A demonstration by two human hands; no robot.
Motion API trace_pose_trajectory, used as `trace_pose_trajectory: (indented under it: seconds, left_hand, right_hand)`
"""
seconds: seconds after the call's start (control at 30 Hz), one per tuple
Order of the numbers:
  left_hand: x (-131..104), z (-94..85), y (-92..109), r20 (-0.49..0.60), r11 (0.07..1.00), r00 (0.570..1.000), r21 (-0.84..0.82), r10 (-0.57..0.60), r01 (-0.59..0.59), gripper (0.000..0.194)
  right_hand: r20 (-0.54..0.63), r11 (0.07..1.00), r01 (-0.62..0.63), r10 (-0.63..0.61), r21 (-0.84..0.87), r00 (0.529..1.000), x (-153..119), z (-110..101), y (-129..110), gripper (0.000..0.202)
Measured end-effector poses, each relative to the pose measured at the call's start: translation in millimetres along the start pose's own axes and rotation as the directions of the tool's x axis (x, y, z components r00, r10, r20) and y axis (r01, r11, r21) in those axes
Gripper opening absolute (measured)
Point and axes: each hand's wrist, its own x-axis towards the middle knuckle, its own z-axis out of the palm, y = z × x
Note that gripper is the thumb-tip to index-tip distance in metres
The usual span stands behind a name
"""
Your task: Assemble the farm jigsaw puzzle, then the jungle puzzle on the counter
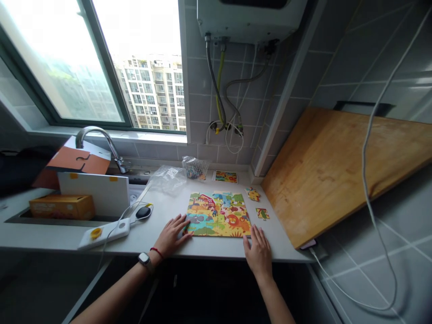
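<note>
A colourful animal jigsaw puzzle (218, 215) lies flat on the white counter, its pieces joined into a rectangle. At its left edge rests my left hand (173, 236), fingers spread, the fingertips by the lower left corner. My right hand (258, 252) lies with fingers stretched out at the lower right corner. Neither hand holds anything. Right of the puzzle are a loose puzzle piece (262, 213) and, farther back, a few pieces in a cluster (253, 194). A small picture card (225, 177) lies behind the puzzle.
Behind the puzzle sit a clear plastic bag (168, 179) and a bag of small pieces (195, 168). A power strip (104, 234) with a cable lies left, near an orange box (62, 207) and the sink tap (101, 132). A wooden board (337, 166) leans at right.
</note>
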Motion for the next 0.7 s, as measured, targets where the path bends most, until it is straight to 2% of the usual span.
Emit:
trace_pose_trajectory:
  seconds: [0.13,0.47,0.7]
  left_hand:
    - [-0.5,-1.8,0.9,-0.038,1.0,0.999,-0.014,0.007,-0.007,0.053]
    - [1.0,-12.8,10.8,-0.078,0.999,0.997,-0.038,-0.005,0.002,0.048]
    - [2.5,-19.2,15.3,-0.035,0.999,0.999,0.018,-0.031,0.032,0.057]
  right_hand:
    - [-0.071,1.0,-0.015,0.016,0.014,0.997,-1.6,-0.1,-2.6,0.056]
    - [-0.117,0.996,0.015,-0.005,0.083,0.993,-3.3,-3.9,-3.8,0.053]
    - [-0.077,0.995,0.013,-0.005,0.101,0.997,-5.7,-13.0,-8.4,0.05]
